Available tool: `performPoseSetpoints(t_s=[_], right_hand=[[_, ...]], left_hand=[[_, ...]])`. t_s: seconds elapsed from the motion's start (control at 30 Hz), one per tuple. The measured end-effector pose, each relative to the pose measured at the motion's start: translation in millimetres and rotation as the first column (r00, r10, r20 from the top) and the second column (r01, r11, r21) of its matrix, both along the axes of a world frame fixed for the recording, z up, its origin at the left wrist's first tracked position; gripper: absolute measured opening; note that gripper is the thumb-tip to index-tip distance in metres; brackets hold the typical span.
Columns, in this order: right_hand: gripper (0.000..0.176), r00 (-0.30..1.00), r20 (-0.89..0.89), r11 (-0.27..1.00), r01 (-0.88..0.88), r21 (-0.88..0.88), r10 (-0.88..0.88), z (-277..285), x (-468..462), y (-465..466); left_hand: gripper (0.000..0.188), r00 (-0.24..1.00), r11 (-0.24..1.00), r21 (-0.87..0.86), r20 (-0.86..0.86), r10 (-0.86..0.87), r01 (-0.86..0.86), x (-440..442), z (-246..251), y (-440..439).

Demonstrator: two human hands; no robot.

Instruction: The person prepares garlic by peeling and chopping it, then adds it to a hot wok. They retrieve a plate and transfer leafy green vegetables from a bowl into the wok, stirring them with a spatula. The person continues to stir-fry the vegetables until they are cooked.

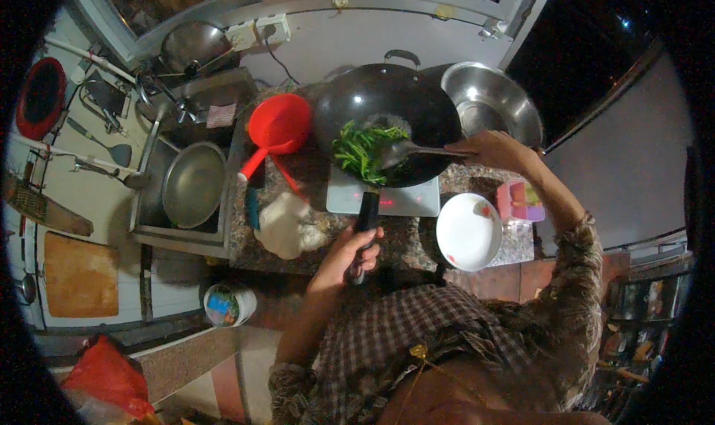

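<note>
My left hand (pixel 349 252) is closed around the black handle (pixel 367 210) of a dark wok (pixel 424 106). The wok stands on a white induction cooker (pixel 416 196) with lit red marks. In my right hand (pixel 494 152) is the handle of a metal spatula (pixel 397 152), whose head rests against chopped green leafy vegetables (pixel 360 151) inside the wok. A white bowl (pixel 468 232) with red floral marks sits on the speckled counter, right of the cooker. Behind it, a wide steel basin (pixel 483 104) stands beside the wok.
A red plastic ladle (pixel 279 124) and a pale plastic bag (pixel 287 226) lie left of the cooker. Farther left is a steel sink (pixel 179 238) holding a metal basin (pixel 195 185). A pink container (pixel 519 200) stands at the right. A waste bucket (pixel 230 305) is below the counter.
</note>
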State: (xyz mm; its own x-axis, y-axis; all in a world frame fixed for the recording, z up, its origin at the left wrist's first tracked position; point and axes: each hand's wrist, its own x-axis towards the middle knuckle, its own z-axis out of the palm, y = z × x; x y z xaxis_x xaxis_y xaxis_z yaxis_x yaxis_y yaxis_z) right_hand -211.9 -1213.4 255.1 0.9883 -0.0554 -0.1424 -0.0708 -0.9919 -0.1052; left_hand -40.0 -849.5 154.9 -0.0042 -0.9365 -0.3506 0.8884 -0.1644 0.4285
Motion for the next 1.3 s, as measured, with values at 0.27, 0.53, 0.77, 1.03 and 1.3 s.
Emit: performPoseSetpoints(t_s=[0.27,0.53,0.77,1.03,1.3], right_hand=[[0.038,0.968,-0.203,0.913,0.055,-0.405,-0.149,60.3,6.0,46.4],[0.035,0.974,0.118,0.811,-0.092,-0.578,0.194,6.6,65.5,31.7],[0.021,0.993,0.002,0.934,-0.111,-0.34,0.118,35.3,71.7,55.6],[0.036,0.999,-0.024,0.893,0.012,-0.449,-0.025,3.3,92.4,27.9],[0.017,0.992,-0.11,0.919,0.021,-0.393,-0.07,-7.2,52.1,14.2]], left_hand=[[0.032,1.0,1.0,0.01,-0.01,-0.017,0.017,1.6,0.6,0.0],[0.035,0.989,1.0,-0.012,0.146,-0.017,0.019,4.1,2.1,0.7],[0.036,0.988,0.999,-0.034,0.154,-0.026,0.031,7.3,-7.4,-0.6],[0.04,0.991,0.999,-0.006,0.129,-0.032,0.033,11.0,-0.9,-0.1],[0.041,0.993,0.998,0.057,0.122,0.002,-0.009,8.6,-14.0,0.3]])
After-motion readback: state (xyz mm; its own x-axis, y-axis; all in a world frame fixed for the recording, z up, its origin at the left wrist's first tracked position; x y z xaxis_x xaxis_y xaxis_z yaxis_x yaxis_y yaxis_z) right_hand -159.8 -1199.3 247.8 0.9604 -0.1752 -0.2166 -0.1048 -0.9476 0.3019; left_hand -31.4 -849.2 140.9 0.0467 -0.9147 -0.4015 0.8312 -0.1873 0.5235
